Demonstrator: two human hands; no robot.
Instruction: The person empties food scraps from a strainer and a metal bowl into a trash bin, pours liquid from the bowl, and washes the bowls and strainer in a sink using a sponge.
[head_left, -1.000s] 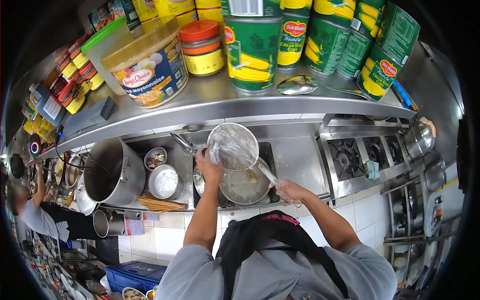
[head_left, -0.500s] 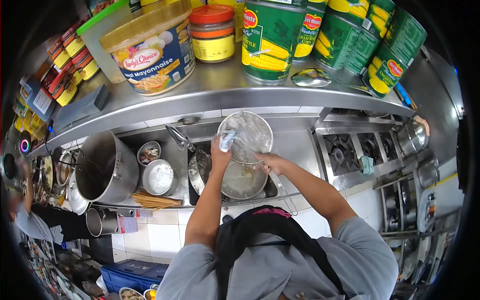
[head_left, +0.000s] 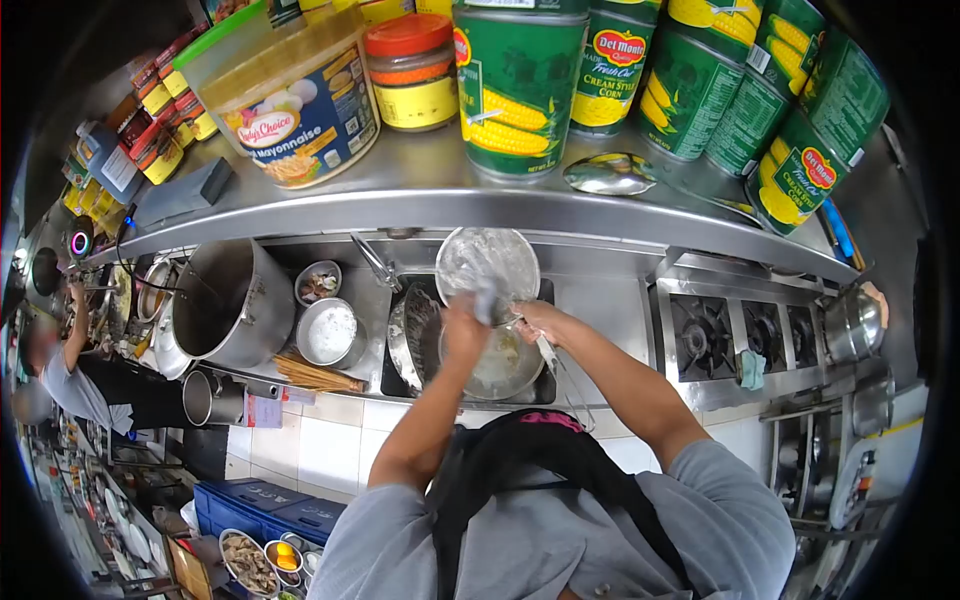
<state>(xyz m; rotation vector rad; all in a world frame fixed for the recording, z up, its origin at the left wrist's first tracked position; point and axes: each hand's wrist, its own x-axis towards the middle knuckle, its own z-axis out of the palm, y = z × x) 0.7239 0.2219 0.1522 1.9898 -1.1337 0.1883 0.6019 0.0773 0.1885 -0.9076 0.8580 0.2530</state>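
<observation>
A round strainer (head_left: pixel 480 252) with a whitish, sudsy-looking surface is held over the sink, its long wire handle pointing back toward me. My right hand (head_left: pixel 541 321) grips it where rim and handle meet. My left hand (head_left: pixel 464 332), blurred by motion, is closed on a crumpled bluish-white scrubbing cloth (head_left: pixel 485 302) at the strainer's near left edge. Whether the cloth is touching the strainer is unclear. Below both hands a wide metal basin (head_left: pixel 505 372) with cloudy liquid sits in the sink. Another metal pan (head_left: pixel 398 345) leans at its left.
Left of the faucet (head_left: pixel 376 262) stand a tall stockpot (head_left: pixel 265 300), a pot of white foam (head_left: pixel 332 332) and a bundle of sticks (head_left: pixel 318 374). Burners (head_left: pixel 703 338) are at right. Corn cans (head_left: pixel 518 95) and a mayonnaise tub (head_left: pixel 300 120) line the overhead shelf. Another person (head_left: pixel 75 375) works far left.
My left hand with the cloth has moved down and right across the strainer. My right hand keeps its grip. The camera view has shifted slightly.
</observation>
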